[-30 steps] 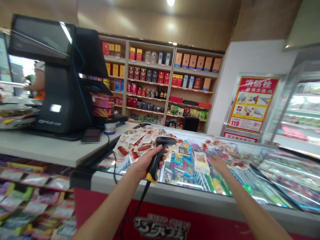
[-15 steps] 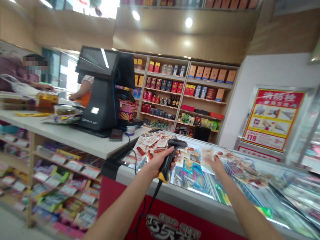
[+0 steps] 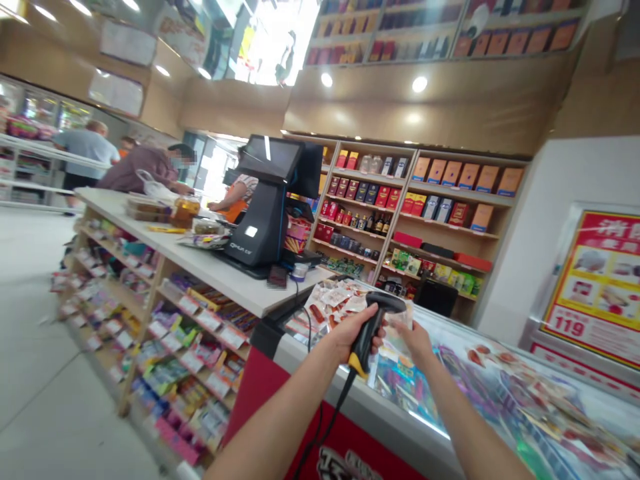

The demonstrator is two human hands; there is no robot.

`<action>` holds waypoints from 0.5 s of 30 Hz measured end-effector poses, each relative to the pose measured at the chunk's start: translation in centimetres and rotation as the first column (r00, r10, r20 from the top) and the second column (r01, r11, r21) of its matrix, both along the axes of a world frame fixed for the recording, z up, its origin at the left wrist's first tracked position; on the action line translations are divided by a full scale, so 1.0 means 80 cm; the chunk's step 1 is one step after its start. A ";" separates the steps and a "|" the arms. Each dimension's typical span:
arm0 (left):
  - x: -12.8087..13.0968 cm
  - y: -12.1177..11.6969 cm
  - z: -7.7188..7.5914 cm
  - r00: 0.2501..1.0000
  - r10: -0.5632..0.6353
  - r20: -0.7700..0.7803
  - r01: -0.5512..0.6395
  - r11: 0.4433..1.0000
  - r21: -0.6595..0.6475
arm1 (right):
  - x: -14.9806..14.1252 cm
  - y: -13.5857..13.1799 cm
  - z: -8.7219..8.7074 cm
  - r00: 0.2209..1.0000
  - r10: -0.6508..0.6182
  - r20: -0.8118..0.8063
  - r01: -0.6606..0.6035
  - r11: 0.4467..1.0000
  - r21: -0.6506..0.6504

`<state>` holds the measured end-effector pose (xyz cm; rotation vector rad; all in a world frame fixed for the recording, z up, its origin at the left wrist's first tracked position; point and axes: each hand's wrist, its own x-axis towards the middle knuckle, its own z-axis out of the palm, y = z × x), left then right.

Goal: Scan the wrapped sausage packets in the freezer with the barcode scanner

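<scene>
My left hand [image 3: 346, 339] is wrapped round the handle of a black and yellow barcode scanner [image 3: 369, 337], whose cord hangs down in front of the freezer. Close to the scanner's right side, my right hand [image 3: 416, 341] pinches a pale, see-through packet [image 3: 400, 321]. The scanner's head partly covers that packet, so its contents cannot be made out. Below both hands is a glass-topped chest freezer [image 3: 393, 407]. Several sealed snack packets [image 3: 333, 299] lie heaped on its glass, left of the scanner.
A checkout counter [image 3: 253, 293] with a dark register [image 3: 260, 233] stands to the left, snack shelves [image 3: 190, 360] below it. Boxes and bottles fill the back shelves [image 3: 405, 200]. A person [image 3: 145, 167] leans over the counter's far end; another's arm [image 3: 233, 197] shows behind the register.
My right hand has brought the packet leftward, up beside the scanner. The view has swung left, showing more of the counter and floor. My left hand keeps its grip on the scanner.
</scene>
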<state>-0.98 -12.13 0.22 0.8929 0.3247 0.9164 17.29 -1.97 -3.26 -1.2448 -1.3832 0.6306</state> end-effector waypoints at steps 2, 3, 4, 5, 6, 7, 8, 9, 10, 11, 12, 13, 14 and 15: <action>0.000 0.000 0.002 1.000 0.009 0.007 -0.009 1.000 -0.002 | -0.001 0.001 -0.002 1.000 -0.002 0.000 0.002 1.000 0.003; 0.000 -0.001 0.003 1.000 0.011 0.008 -0.011 1.000 0.000 | -0.002 0.001 -0.003 1.000 -0.012 0.004 0.012 1.000 0.004; 0.000 -0.002 0.004 1.000 0.012 0.006 -0.012 1.000 0.005 | -0.001 0.002 -0.004 1.000 -0.027 0.013 0.027 1.000 0.003; 0.001 -0.003 0.004 1.000 0.017 0.007 -0.017 1.000 0.015 | -0.001 0.002 -0.005 0.999 -0.044 0.027 0.044 0.999 0.000; 0.001 -0.004 0.005 1.000 0.025 0.009 -0.025 0.999 0.027 | 0.000 0.002 -0.006 0.997 -0.063 0.044 0.063 0.998 -0.003; 0.001 -0.005 0.005 0.999 0.032 0.012 -0.032 0.999 0.038 | 0.001 0.003 -0.008 0.995 -0.083 0.058 0.083 0.997 -0.003; 0.001 -0.006 0.006 0.999 0.039 0.018 -0.040 0.998 0.046 | 0.003 0.005 -0.009 0.992 -0.103 0.069 0.103 0.995 0.000; 0.001 -0.007 0.007 0.999 0.047 0.027 -0.048 0.998 0.051 | 0.005 0.007 -0.011 0.990 -0.118 0.075 0.118 0.993 0.006; 0.000 -0.007 0.007 0.998 0.051 0.035 -0.053 0.997 0.053 | 0.007 0.009 -0.012 0.989 -0.130 0.078 0.129 0.992 0.010; -0.001 -0.007 0.008 0.998 0.054 0.040 -0.056 0.997 0.051 | 0.010 0.012 -0.014 0.987 -0.137 0.081 0.137 0.991 0.010; -0.002 -0.007 0.009 0.998 0.055 0.039 -0.057 0.997 0.046 | 0.013 0.015 -0.015 0.986 -0.143 0.087 0.142 0.990 0.008; -0.003 -0.007 0.011 0.998 0.054 0.035 -0.055 0.998 0.038 | 0.017 0.018 -0.017 0.985 -0.144 0.094 0.144 0.990 0.004; -0.004 -0.007 0.012 0.998 0.052 0.030 -0.053 0.998 0.030 | 0.020 0.021 -0.018 0.984 -0.147 0.101 0.148 0.989 -0.002; -0.005 -0.007 0.012 0.998 0.052 0.024 -0.052 0.998 0.023 | 0.024 0.024 -0.018 0.982 -0.157 0.107 0.159 0.987 -0.009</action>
